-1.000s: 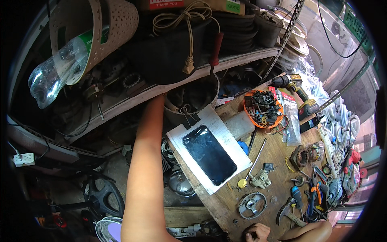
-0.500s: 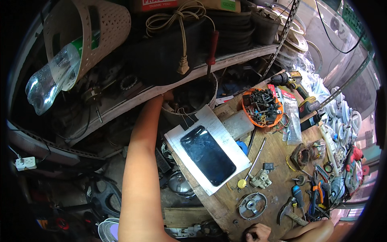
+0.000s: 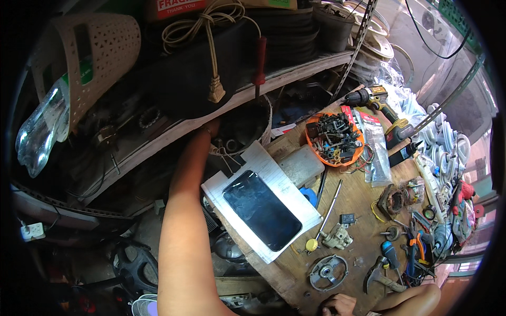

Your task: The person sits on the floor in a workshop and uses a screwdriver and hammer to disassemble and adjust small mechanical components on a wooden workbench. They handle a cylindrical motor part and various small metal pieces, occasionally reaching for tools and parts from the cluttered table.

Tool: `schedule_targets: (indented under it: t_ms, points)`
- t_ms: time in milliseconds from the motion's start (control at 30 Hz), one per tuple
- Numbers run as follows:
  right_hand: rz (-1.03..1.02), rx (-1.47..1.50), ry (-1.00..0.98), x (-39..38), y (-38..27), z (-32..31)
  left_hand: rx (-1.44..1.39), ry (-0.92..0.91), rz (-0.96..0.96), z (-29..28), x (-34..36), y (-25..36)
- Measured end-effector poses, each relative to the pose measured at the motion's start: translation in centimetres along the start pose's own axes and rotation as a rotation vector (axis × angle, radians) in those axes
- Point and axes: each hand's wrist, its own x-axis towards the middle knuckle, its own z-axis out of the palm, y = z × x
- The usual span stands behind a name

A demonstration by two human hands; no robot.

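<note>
My left arm stretches up under the shelf, and my left hand (image 3: 212,128) is at the left rim of a dark round bin (image 3: 268,120) with metal parts inside. Shadow and the bin hide its fingers. Low on the bench, my right hand (image 3: 340,304) rests with fingers curled near a ring-shaped metal cover (image 3: 328,273); what it may hold is hidden. Between them a black smartphone (image 3: 262,210) lies on a white paper pad (image 3: 216,185). A carburetor-like metal part (image 3: 337,237) and a thin rod with a yellow end (image 3: 312,245) lie beside the pad.
An orange bowl (image 3: 348,160) of small parts stands at the back of the bench, near a cordless drill (image 3: 377,100). A hammer (image 3: 377,274), screwdriver (image 3: 390,253) and pliers (image 3: 420,247) lie right. Above my left arm runs a shelf edge (image 3: 158,147), with a plug (image 3: 216,89) hanging over it.
My left hand has gone deeper into the shadow at the bin, and its wrist is darker. The view has shifted, so the bench things appear slightly left. My right hand stays curled.
</note>
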Motion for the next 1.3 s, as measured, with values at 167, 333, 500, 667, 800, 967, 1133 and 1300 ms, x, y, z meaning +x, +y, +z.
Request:
schedule_targets:
  t_ms: [167, 333, 500, 667, 800, 967, 1133, 1300]
  points:
    - [0.042, 0.015, -0.020, 0.6, -0.5, 0.0, -0.012, -0.013, 0.025, 0.4, 0.1, -0.5]
    - [0.060, 0.003, -0.024, 1.1, -0.6, -0.2, -0.046, -0.023, 0.042, 0.2, 0.9, 0.7]
    - [0.059, -0.051, 0.008, 1.7, -1.1, -0.1, -0.059, -0.013, 0.045, 0.7, 1.3, 1.0]
    - [0.086, -0.036, -0.003, 1.8, -1.2, 0.0, -0.090, 0.032, 0.043, 2.6, 1.6, 0.8]
    - [0.066, -0.003, -0.016, 2.0, -1.0, -0.4, -0.155, 0.067, 0.003, 2.5, 1.0, -0.9]
    - [0.117, 0.005, -0.047, 1.3, -1.0, -0.1, -0.545, -0.166, -0.018, -5.7, -1.4, 5.4]
    - [0.076, 0.042, -0.073, 0.6, 0.2, 0.1, -0.554, -0.064, 0.011, -10.4, -7.3, 6.6]
    - [0.104, 0.054, -0.052, 0.0, 0.4, -0.1, -0.797, 0.141, 0.123, -12.0, -14.2, 7.2]
